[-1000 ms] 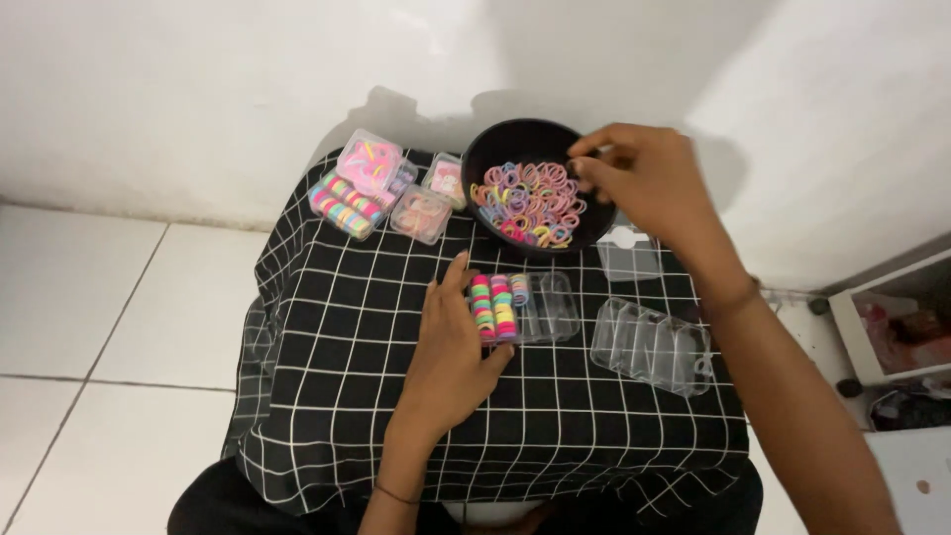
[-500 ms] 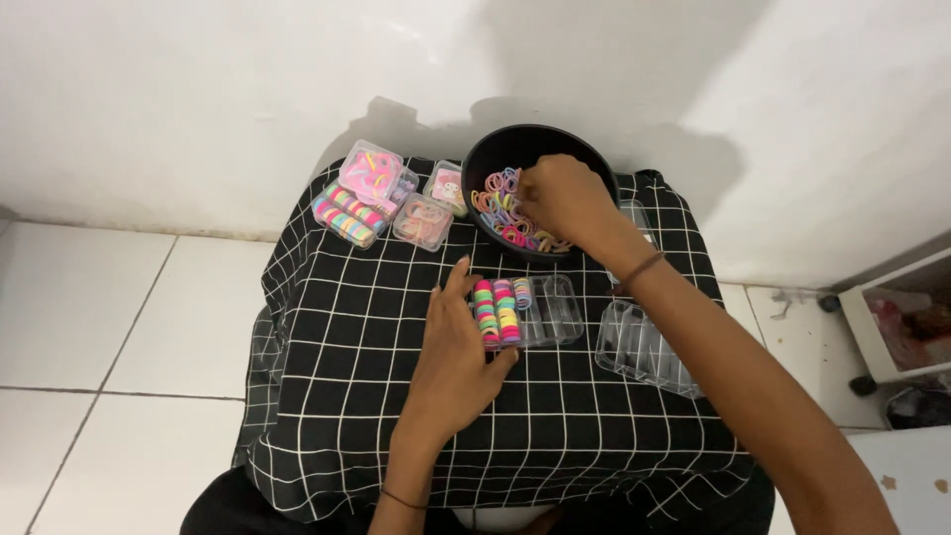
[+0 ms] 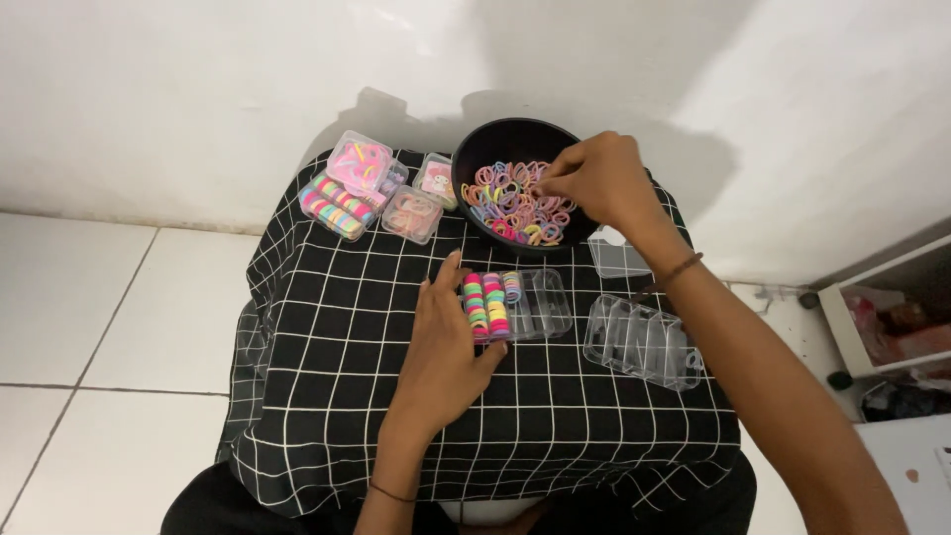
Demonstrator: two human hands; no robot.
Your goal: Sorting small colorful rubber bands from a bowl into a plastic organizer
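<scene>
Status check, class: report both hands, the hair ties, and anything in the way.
Right hand in bowl, pinching ties. Left hand steadying tray. Nothing blocking.

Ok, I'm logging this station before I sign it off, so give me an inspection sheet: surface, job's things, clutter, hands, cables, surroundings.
Surface: small table under a black checked cloth.
Job's things: black bowl of coloured hair ties; clear divided box, its left slots filled with ties.
Clutter: filled boxes at the far left; empty clear box and a clear lid on the right.
Hands: left hand rests against the divided box; right hand reaches into the bowl, fingertips among the ties.
Cables: nothing seen.
Surroundings: white wall, white tiled floor, shelf with items at the right.
</scene>
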